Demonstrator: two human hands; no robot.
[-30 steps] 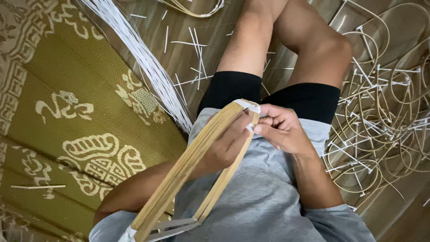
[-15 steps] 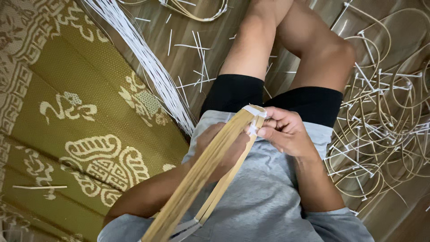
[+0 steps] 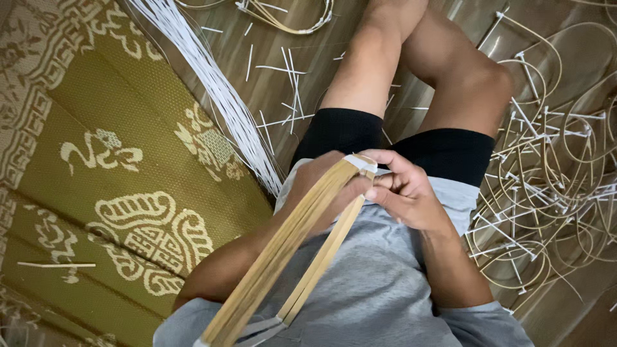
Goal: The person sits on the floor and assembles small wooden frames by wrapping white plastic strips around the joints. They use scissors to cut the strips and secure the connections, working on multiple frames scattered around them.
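1. View looks down at a seated person's lap; grey shirt [image 3: 373, 289] and black shorts [image 3: 340, 132] fill the lower middle; bare legs stretch toward the top of the picture.
2. A bundle of flat bamboo strips [image 3: 289, 254] runs slantwise from the bottom edge up to the hands; its upper end, wrapped in a white band [image 3: 361, 162], sits just above the lap, over the shirt hem.
3. Left hand [image 3: 321, 186] lies behind the strips, fingers curled round the bundle near its top; it is closed on the strips, though they partly hide it.
4. Right hand [image 3: 405, 196] sits just beside the left; thumb and fingers pinch the banded tip of the strips; the grip is closed.
5. Near the bottom edge the strips split into two legs joined by a second pale band [image 3: 263, 328].
6. A sheaf of thin white strands [image 3: 212, 90] lies on the wooden floor [image 3: 302, 58] to the left of the legs, running from the top edge down to the shirt.
7. A green and cream patterned mat [image 3: 96, 173] covers the left side.
8. Loops of thin cane with white ties [image 3: 553, 186] lie tangled on the floor at right; short white offcuts [image 3: 286, 71] are scattered near the knees.
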